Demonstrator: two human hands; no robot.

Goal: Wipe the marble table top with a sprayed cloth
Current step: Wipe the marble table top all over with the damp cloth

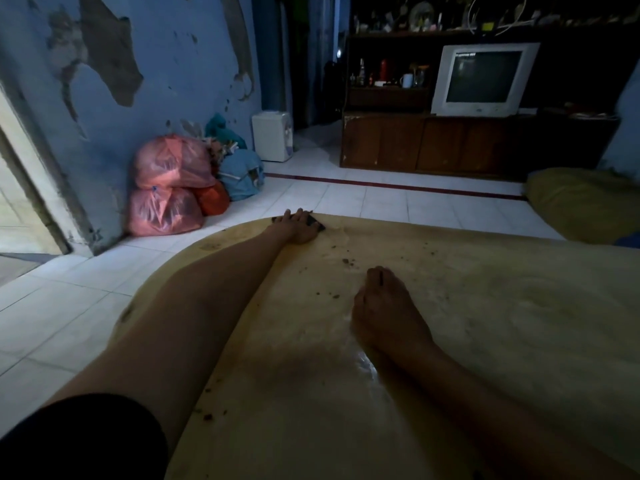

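Two bare forearms and hands of one person.
The left arm [207, 306] wears a short black sleeve [86, 441] at the upper arm; the right arm [485, 403] shows no sleeve, watch or jewellery.

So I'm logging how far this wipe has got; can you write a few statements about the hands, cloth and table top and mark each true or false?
1. The left hand presses a dark cloth at the table top's far edge. True.
2. The right hand holds a spray bottle. False: it rests on the table, holding nothing.
3. Dark crumbs lie between the hands. True.
4. The table stands on carpet. False: the floor is white tile.
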